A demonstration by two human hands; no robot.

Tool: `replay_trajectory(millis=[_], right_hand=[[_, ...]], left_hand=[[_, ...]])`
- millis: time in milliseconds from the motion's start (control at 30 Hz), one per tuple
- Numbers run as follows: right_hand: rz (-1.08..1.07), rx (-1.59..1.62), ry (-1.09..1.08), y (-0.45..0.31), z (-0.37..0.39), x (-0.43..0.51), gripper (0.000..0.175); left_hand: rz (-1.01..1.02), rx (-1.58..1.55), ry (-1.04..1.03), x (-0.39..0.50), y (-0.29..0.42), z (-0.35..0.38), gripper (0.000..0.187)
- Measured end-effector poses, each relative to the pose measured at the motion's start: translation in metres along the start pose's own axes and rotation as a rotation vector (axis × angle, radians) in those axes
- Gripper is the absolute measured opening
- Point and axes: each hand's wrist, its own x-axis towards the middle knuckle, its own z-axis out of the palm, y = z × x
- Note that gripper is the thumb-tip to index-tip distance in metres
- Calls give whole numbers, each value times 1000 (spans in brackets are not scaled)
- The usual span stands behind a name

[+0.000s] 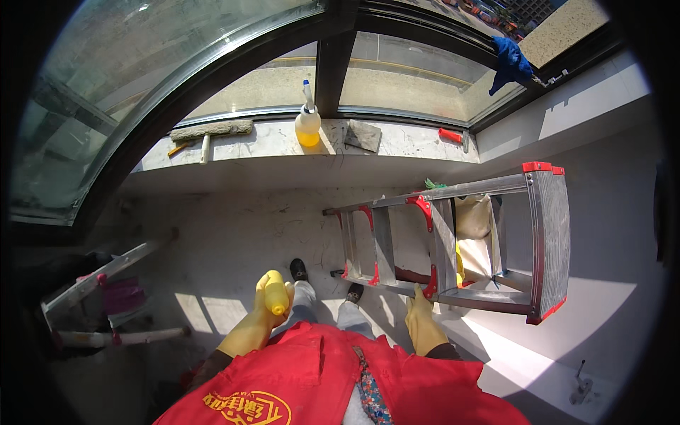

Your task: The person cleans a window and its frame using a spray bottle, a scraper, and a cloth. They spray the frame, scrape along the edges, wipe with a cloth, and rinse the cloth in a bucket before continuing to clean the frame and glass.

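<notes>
My left hand (272, 297), in a yellow rubber glove, is closed around a yellow cylindrical object (276, 293) with a small round knob at its near end. Whether it is a handle or a bottle is unclear. My right hand (421, 317), gloved the same way, is at the near side rail of an aluminium stepladder (499, 300). Its fingers curl onto the rail beside a red corner bracket. The ladder stands to my right, with its grey top step (550, 244) closest to the camera. Beyond its rungs, a beige bag (473, 218) is partly hidden.
On the white sill (271, 146) are a fleecy window washer (212, 130), a spray bottle (308, 127) of yellow liquid, a grey pad (363, 136) and a red-handled scraper (451, 135). A blue cloth (508, 61) hangs on the window frame. Another ladder (122, 337) is at left.
</notes>
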Motion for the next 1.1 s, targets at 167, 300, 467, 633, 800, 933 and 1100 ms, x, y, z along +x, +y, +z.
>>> replay_trajectory(millis=[167,300,467,633,800,933,1100], right_hand=[[69,47,-278,2,47,-64,51],[31,-302,-678,2,71,-131,48],[-281,-858,-1160,17,93,-173,53],[-531,-1285,-1165,27,107,-189,58],[-718,-1368,-1294,40,142,-202,55],[-877,-1478,-1205,69,214,-232,48],[-969,-1555,-1224,118,319,-331,60]], left_hand=[[45,-13,-31,-10,70,-16,57],[68,-116,-37,-23,88,-34,52],[258,-275,-149,-41,76,-90,55],[274,-296,-254,-63,73,-174,57],[354,-550,-116,-41,106,-221,48],[339,-620,-78,-10,145,-261,50],[289,-538,-205,5,187,-315,51]])
